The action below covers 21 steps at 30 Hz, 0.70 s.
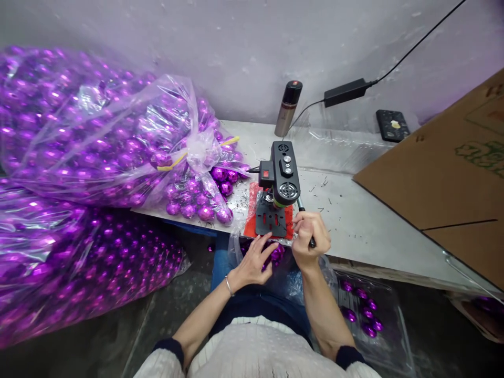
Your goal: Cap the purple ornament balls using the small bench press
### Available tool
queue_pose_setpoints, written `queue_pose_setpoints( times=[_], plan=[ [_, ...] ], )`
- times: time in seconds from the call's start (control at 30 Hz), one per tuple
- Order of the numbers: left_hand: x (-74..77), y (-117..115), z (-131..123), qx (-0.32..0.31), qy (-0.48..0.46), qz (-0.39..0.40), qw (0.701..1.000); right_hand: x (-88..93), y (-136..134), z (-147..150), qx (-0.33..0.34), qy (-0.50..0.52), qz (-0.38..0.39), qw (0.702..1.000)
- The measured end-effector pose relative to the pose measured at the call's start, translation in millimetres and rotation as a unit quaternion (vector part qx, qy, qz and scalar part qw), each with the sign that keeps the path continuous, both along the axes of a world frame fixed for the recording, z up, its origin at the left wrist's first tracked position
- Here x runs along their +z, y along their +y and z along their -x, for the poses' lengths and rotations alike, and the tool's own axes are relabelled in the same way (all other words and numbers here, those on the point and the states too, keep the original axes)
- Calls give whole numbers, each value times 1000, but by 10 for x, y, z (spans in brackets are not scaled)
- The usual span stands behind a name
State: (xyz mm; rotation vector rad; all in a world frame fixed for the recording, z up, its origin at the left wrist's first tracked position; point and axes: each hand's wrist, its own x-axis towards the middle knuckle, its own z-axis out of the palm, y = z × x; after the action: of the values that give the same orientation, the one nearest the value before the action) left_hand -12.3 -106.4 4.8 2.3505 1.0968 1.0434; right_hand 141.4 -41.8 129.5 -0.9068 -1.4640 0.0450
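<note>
A small black drill press [285,170] stands on a red sheet [251,223] at the table's front edge. My right hand [311,236] is wrapped round the black-gripped lever on the press's right side. My left hand [254,261], its fingers spread, is at the front edge of the press's slotted base plate [271,219]. Just beside and below these fingers, purple shiny balls [277,253] lie in clear plastic over the lap. Whether my left fingers touch one of them is hard to see.
Big clear bags of purple balls [98,142] fill the left side. Behind the press stand a spray can [289,107] and a black power adapter [344,93] with its cable. A cardboard box [441,178] is at right, near a dark phone [392,126]. A clear tray [397,320] sits low right.
</note>
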Motion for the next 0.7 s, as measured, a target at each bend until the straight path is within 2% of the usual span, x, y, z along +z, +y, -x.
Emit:
queue_pose_setpoints(
  times=[0.1,0.17,0.27,0.33,0.43,0.53,0.63,0.7],
  plan=[
    [200,311,130,74,-21,-5,997,-15,3,5,-1,2,-5,1000],
    [379,678,275,198,-21,0,980,-7,7,5,0,2,-7,1000],
    [643,1232,503,382,24,53,922,3,11,7,-1,1,-8,1000],
    [779,1513,612,441,80,105,888,3,11,12,-5,0,-10,1000],
    [912,1772,691,457,177,169,855,-6,8,20,-7,-4,-11,1000],
    [992,1879,725,439,236,216,840,-20,7,19,-7,-12,-8,1000],
    [1048,1866,763,382,212,219,872,-36,8,9,-6,-12,-8,1000],
    [1065,1800,772,347,118,218,904,-46,9,2,-3,-11,-11,1000]
  ],
)
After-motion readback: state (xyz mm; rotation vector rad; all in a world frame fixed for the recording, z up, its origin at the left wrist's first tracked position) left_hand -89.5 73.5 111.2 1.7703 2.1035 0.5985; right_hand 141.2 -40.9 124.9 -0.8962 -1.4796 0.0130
